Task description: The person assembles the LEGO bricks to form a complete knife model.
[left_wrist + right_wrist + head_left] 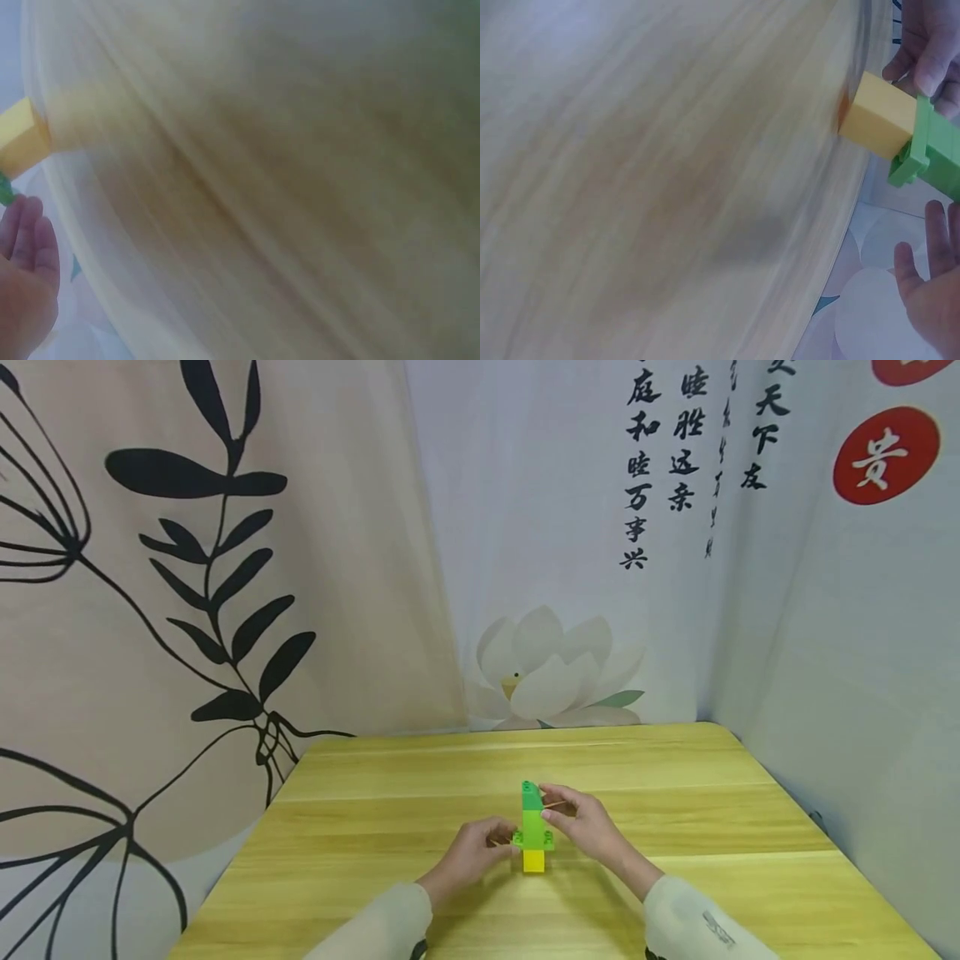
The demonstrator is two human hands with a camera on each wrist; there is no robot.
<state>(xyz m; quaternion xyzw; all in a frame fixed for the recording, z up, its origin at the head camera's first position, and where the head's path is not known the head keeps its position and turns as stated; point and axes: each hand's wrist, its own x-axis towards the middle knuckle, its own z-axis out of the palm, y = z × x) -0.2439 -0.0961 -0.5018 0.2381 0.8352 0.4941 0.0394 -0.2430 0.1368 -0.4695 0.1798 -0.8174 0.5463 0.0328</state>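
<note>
An upright building-block tower [533, 828] sits between the two hands. Its base is a yellow block [881, 116], right at the tabletop. Light green blocks rise above that, one with studded ends jutting to both sides, and a darker green sloped block [531, 797] tops it. My left hand [480, 849] grips the jutting left end; its thumb on the green shows in the right wrist view. My right hand [588, 827] holds the upper part from the right with thumb and forefinger, its other fingers [939, 240] held out. Some fingertips are hidden behind the tower.
The tower is over a wood-grain table [360, 793], whose far edge meets a hanging curtain [375, 527] printed with plants and writing. Another pale curtain [840, 652] hangs along the right side. Loose light sleeves [382, 922] cover both forearms.
</note>
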